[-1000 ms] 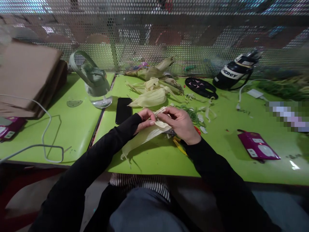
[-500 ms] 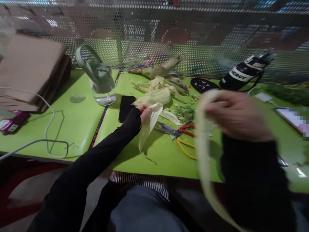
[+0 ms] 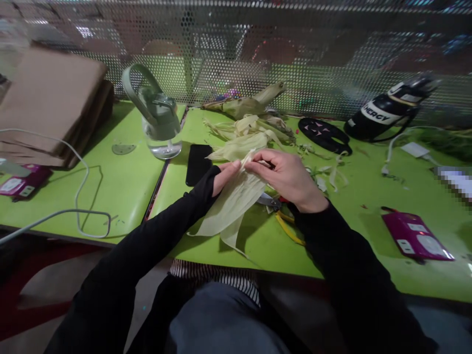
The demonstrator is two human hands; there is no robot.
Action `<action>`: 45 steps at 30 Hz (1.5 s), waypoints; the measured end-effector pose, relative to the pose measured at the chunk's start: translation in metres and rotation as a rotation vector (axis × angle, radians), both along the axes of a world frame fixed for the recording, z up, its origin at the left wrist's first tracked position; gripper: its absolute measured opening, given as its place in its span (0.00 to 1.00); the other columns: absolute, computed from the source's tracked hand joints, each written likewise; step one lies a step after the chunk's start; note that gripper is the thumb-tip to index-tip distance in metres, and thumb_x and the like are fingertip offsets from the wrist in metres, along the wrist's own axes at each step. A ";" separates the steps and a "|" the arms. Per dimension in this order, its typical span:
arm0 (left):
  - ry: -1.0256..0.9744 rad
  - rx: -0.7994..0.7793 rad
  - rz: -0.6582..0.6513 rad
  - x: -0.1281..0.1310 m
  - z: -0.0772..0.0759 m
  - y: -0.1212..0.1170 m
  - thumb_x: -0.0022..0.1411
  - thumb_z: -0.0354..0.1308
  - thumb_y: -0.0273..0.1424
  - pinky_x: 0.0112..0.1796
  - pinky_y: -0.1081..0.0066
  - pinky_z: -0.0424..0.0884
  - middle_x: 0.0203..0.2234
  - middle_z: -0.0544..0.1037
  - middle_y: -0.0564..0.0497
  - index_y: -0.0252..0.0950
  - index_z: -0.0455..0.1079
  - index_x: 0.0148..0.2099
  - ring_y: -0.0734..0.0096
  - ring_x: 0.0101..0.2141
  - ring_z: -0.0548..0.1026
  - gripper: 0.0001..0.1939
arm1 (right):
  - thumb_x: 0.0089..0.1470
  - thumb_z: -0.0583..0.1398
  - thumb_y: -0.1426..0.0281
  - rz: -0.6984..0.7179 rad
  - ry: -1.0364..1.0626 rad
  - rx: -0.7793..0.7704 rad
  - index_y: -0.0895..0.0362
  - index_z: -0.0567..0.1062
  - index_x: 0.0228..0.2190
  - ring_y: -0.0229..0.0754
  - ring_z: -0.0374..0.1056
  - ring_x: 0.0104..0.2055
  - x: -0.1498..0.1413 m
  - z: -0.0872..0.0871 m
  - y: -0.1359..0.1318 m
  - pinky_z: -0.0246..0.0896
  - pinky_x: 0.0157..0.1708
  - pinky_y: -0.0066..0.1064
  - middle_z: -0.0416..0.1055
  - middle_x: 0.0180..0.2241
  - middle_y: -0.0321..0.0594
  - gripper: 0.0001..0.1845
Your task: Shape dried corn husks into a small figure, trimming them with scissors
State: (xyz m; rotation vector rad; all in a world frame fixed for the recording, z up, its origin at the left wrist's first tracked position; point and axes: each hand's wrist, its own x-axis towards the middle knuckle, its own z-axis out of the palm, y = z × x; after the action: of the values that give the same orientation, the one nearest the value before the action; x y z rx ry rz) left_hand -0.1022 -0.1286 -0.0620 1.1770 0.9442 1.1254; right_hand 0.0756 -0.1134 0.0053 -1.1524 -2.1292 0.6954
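On the green desk [image 3: 125, 196] sits a black phone [image 3: 198, 164], and just right of it the left hand [image 3: 224, 174] has a narrow grip, thumb pressed on the upper end of a pale corn husk [image 3: 232, 206]! Farther right of the phone, the right hand [image 3: 287, 174] pinches that same gathered top, its fingertips almost meeting the left thumb. So the husk's top is caught between both grips, and its body fans out below them, dropping to the near side of the phone in one broad sheet plus a thinner tail; whether the tips touch down, I can't tell. Scissors [image 3: 289, 228] lie right of the phone, partly under the right hand, and a husk pile [image 3: 241, 147] spreads from the phone's far right corner.
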 end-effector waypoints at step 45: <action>-0.022 -0.056 0.126 0.000 -0.008 0.005 0.39 0.77 0.42 0.32 0.67 0.72 0.27 0.80 0.50 0.31 0.77 0.37 0.68 0.28 0.74 0.26 | 0.52 0.62 0.43 -0.176 -0.281 -0.077 0.52 0.75 0.29 0.47 0.67 0.28 0.078 -0.030 -0.025 0.55 0.27 0.38 0.75 0.28 0.45 0.24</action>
State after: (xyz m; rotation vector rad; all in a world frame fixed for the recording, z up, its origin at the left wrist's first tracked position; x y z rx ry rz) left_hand -0.1018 -0.1239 -0.0700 1.0694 1.0383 1.2020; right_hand 0.1540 -0.1387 -0.0246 -1.5353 -2.2074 0.5661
